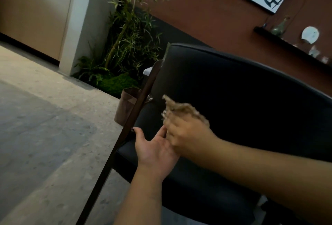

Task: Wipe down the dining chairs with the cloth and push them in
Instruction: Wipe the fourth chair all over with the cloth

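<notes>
**Cloth in the right hand, black chair right behind it**

So the cloth is sitting just right of the frame's centre, a tan, fuzzy bunch sticking up out of the right hand. That hand is looking blurry, but its fingers are curling around the cloth and clutching it. The left hand is lying palm up just below and left of it, fingers relaxed and straight, holding nothing, with its fingertips touching the right hand.

Both hands are hovering in front of the black padded chair, which is filling the right half of the frame, its backrest rising behind the cloth and its seat spreading under the forearms. A dark wooden frame post is running diagonally along the chair's left edge, down toward the bottom of the frame.

Further out: leafy plants in the upper middle, a brown bin just left of the post, concrete floor at left, and a dark wall shelf with small ornaments at upper right.
</notes>
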